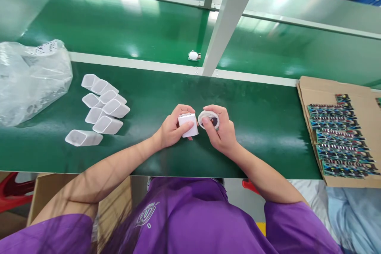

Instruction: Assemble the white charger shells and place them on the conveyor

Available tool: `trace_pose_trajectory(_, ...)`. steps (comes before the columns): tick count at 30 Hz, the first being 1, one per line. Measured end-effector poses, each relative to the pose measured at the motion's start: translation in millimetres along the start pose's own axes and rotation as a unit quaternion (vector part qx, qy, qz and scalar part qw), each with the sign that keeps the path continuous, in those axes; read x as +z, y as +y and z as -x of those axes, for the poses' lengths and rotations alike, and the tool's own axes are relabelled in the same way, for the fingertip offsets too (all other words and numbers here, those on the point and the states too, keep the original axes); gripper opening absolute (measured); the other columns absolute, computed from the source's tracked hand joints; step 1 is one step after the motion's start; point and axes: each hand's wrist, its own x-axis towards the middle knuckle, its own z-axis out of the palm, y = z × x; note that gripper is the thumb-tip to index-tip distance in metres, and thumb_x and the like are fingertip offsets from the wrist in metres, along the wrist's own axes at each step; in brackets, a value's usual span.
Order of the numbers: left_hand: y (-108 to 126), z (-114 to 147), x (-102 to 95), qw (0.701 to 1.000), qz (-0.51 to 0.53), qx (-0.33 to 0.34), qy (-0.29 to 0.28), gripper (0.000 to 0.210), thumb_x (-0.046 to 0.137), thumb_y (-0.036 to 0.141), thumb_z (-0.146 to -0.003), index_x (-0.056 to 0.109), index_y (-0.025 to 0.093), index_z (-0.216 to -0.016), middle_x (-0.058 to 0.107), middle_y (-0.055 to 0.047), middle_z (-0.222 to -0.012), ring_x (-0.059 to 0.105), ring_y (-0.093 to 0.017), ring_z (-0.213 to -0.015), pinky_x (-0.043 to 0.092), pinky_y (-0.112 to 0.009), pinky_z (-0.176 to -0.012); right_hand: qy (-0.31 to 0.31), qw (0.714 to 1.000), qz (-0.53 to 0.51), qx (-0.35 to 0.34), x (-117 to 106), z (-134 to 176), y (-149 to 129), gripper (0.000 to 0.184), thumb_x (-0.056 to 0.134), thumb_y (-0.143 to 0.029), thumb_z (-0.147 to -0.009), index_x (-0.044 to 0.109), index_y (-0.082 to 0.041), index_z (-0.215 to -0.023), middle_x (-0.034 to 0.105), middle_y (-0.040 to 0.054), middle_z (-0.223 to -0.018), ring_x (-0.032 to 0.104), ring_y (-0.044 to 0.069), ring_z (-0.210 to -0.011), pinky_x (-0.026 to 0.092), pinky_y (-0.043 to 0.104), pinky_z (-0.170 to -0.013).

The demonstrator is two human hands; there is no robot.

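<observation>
My left hand [174, 127], thumb in front and fingers behind, grips a small white box-shaped casing [189, 128] above the middle of the green bench. Just to its right, my right hand [222, 131] is closed round a white ring-shaped thing [209, 114] with something dark inside it; its exact kind I cannot make out. The two held things are close together. Off to the left, several hollow white plastic casings [112, 126] lie on their sides in a loose cluster, with one casing [85, 138] apart nearer the front.
A clear plastic bag [32, 83] lies at the far left. On the right, cardboard [306, 87] carries rows of circuit boards [342, 143]. A small board with a white part [194, 56] sits behind the metal rail. A grey post [226, 24] rises at the back.
</observation>
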Motion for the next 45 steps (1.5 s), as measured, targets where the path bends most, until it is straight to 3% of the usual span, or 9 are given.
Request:
trace_pose_trajectory(7,4.1,1.6,1.8,0.997,-0.071,0.002,0.001,0.037,0.058,0.047,-0.087,0.047,0.019,-0.109,0.067,-0.001,-0.084,0.067,-0.013,-0.054,0.053,-0.020,-0.046,0.005,0.999,0.024,-0.042,5.0,0.1,4.3,0.021,0.045,-0.039,-0.097,0.049,-0.025,-0.113,0.067,0.0025,-0.092,0.063,0.014,-0.068,0.051,0.026,-0.064)
trace_pose_trajectory(11,6.1,4.8,3.8,0.990,-0.141,0.018,0.024,0.029,0.056,0.040,-0.087,0.048,0.019,-0.104,0.066,0.001,-0.078,0.064,-0.010,-0.052,0.049,-0.018,-0.046,-0.008,0.999,0.015,-0.028,7.4,1.4,4.7,0.020,0.045,-0.039,-0.097,0.048,-0.025,-0.113,0.067,0.0021,-0.091,0.062,0.012,-0.065,0.051,0.025,-0.061)
trace_pose_trajectory(17,2.5,9.0,6.4,0.954,-0.265,0.110,0.092,0.021,0.057,0.032,-0.083,0.052,0.018,-0.098,0.061,0.003,-0.067,0.051,-0.008,-0.049,0.041,-0.020,-0.048,-0.027,0.999,-0.030,0.004,12.3,7.8,5.4,0.023,0.043,-0.039,-0.097,0.043,-0.024,-0.115,0.067,0.0030,-0.090,0.063,0.013,-0.063,0.053,0.028,-0.061)
trace_pose_trajectory(23,1.9,10.5,9.1,0.929,-0.301,0.197,0.091,0.017,0.058,0.028,-0.082,0.053,0.020,-0.096,0.063,0.001,-0.073,0.054,-0.009,-0.054,0.040,-0.020,-0.051,-0.036,0.999,-0.027,-0.004,11.0,11.4,5.8,0.020,0.044,-0.038,-0.097,0.043,-0.026,-0.114,0.066,0.0004,-0.082,0.060,0.012,-0.057,0.052,0.027,-0.057)
trace_pose_trajectory(30,0.2,12.9,12.5,0.897,-0.390,0.179,0.107,0.016,0.051,0.030,-0.085,0.055,0.019,-0.096,0.061,0.001,-0.073,0.055,-0.010,-0.057,0.040,-0.021,-0.053,-0.038,0.997,0.041,-0.050,11.9,9.2,7.0,0.016,0.042,-0.035,-0.097,0.047,-0.027,-0.110,0.069,0.0034,-0.088,0.066,0.015,-0.068,0.054,0.028,-0.064)
trace_pose_trajectory(34,0.3,8.6,9.8,0.919,-0.360,0.126,0.104,0.019,0.055,0.035,-0.084,0.055,0.019,-0.094,0.062,0.000,-0.075,0.056,-0.011,-0.059,0.043,-0.022,-0.056,-0.037,0.997,0.045,-0.047,14.0,4.7,9.2,0.018,0.041,-0.038,-0.097,0.048,-0.026,-0.108,0.069,0.0043,-0.089,0.066,0.016,-0.070,0.053,0.029,-0.066)
trace_pose_trajectory(40,-2.3,5.1,6.3,0.984,-0.157,0.034,0.074,0.031,0.053,0.045,-0.088,0.048,0.019,-0.103,0.065,0.001,-0.073,0.062,-0.012,-0.054,0.047,-0.022,-0.051,-0.034,0.996,-0.075,0.038,12.6,-0.8,4.6,0.024,0.043,-0.046,-0.098,0.045,-0.026,-0.112,0.063,-0.0036,-0.074,0.060,0.010,-0.054,0.050,0.024,-0.055)
trace_pose_trajectory(45,-2.4,6.1,4.6,0.991,-0.123,0.009,0.055,0.032,0.052,0.046,-0.088,0.046,0.019,-0.106,0.066,0.000,-0.076,0.065,-0.014,-0.056,0.050,-0.025,-0.052,-0.037,0.994,-0.097,0.039,12.7,-1.5,2.6,0.023,0.044,-0.044,-0.097,0.044,-0.026,-0.111,0.061,-0.0047,-0.071,0.058,0.010,-0.051,0.049,0.023,-0.052)
